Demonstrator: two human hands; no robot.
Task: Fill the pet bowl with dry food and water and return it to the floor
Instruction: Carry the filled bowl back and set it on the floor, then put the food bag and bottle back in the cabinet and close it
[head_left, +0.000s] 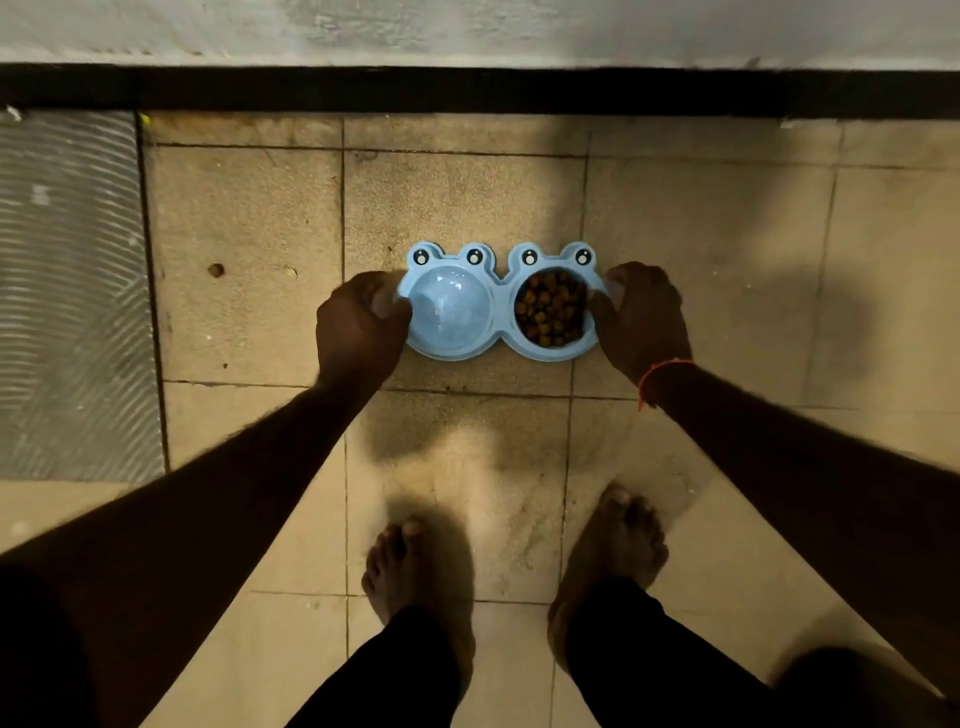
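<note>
A light blue double pet bowl (498, 306) with frog eyes on its far rim is low over the tiled floor, in the middle of the view. Its right cup holds brown dry food (551, 307). Its left cup (451, 309) looks pale and glossy; I cannot tell for sure that water is in it. My left hand (358, 325) grips the bowl's left end. My right hand (641, 317) grips the right end, with an orange thread on the wrist. Whether the bowl touches the floor cannot be told.
A wall with a black skirting strip (467, 91) runs just beyond the bowl. A grey ribbed mat (67, 291) lies at the left. A stray kibble (215, 269) lies on a tile. My bare feet (415, 571) stand behind the bowl.
</note>
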